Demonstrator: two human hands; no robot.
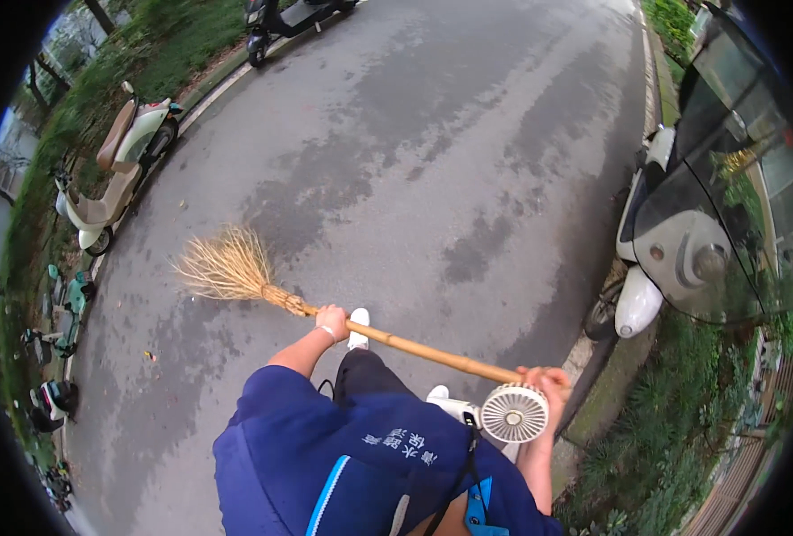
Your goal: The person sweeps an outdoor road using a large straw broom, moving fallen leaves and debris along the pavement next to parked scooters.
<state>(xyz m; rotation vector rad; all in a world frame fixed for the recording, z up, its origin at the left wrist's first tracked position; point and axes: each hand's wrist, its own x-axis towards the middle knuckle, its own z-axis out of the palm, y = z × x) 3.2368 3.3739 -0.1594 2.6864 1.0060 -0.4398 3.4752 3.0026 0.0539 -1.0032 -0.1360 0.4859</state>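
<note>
A broom with a bamboo handle (pixel 432 352) slants across in front of my body, its twig head (pixel 226 265) spread out to the left over the grey road. My left hand (pixel 331 322) is wrapped round the handle just behind the bound twigs. Near the handle's other end, my right hand (pixel 553 386) is closed on it, partly hidden behind a small white fan (pixel 514 413) that hangs at my chest. Whether the twigs touch the road I cannot tell.
Scooters stand along the left kerb, among them a cream one (pixel 115 179) and a green one (pixel 73 308); a dark one (pixel 293 20) is farther up. At the right kerb stands a white scooter (pixel 673 250) with a windshield. Small leaf litter (pixel 151 355) lies on the road (pixel 396 179).
</note>
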